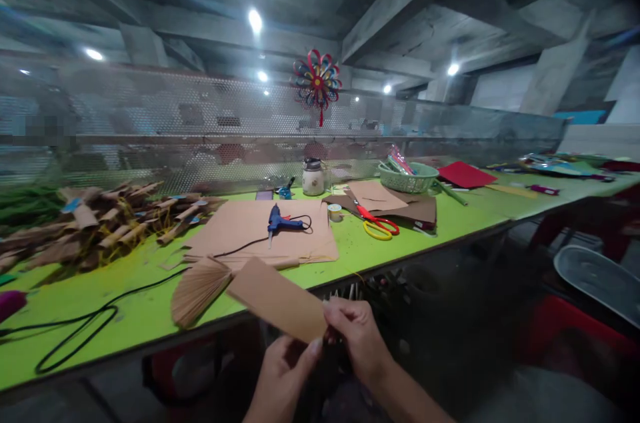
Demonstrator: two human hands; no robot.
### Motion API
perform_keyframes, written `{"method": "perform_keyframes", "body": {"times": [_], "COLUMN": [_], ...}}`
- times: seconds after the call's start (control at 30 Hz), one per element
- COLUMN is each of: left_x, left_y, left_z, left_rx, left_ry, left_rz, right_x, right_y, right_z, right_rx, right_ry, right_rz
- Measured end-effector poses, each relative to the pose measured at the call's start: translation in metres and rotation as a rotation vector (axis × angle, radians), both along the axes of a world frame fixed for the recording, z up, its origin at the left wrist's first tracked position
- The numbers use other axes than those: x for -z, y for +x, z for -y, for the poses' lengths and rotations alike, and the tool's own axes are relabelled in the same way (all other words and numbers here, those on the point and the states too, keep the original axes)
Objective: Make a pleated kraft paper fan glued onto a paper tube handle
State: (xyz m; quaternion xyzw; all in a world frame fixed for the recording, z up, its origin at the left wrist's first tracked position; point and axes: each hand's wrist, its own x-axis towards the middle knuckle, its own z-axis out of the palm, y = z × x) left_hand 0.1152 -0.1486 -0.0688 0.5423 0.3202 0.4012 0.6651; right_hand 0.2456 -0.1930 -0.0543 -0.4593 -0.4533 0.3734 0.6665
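A strip of brown kraft paper (277, 296) is held in front of the table edge, its far end tilted up to the left. My left hand (287, 370) pinches its lower edge near the close end. My right hand (357, 336) grips the same end at the corner, thumb on top; its other fingers are partly hidden. Just left of the strip, a pleated brown paper fan (200, 293) lies on the green table (140, 303). Behind it are flat sheets of brown paper (230, 230), with a blue glue gun (280, 220) resting on them.
Rolled paper pieces with yellow string (125, 230) are heaped at left. The glue gun's black cord (107, 306) loops across the front. Red-and-yellow scissors (377, 223), a white jar (313, 180), a green basket (407, 178) and red paper (466, 174) stand or lie toward the right.
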Motion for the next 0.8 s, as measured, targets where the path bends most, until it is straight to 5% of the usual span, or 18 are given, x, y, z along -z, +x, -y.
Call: {"method": "perform_keyframes", "body": {"times": [0.2,0.43,0.5,0.6,0.8], "left_x": [-0.028,-0.044,-0.04,-0.031,-0.016], "left_y": [-0.047,-0.054,-0.052,-0.05,-0.049], "left_z": [-0.018,-0.024,-0.024,-0.026,-0.037], "left_rx": [-0.187,-0.106,-0.101,-0.121,-0.175], "left_ry": [-0.244,-0.097,-0.095,-0.14,-0.297], "left_rz": [0.228,-0.229,-0.212,-0.132,0.064], "right_x": [-0.015,-0.031,-0.041,-0.055,-0.051], "right_y": [0.027,0.05,0.071,0.126,0.223], "right_z": [0.01,-0.004,-0.019,-0.05,-0.087], "right_rx": [-0.09,-0.187,-0.106,0.263,0.419], "right_ry": [0.029,-0.075,-0.154,-0.266,-0.536], "right_rz": [0.314,0.531,0.632,0.762,0.946]}}
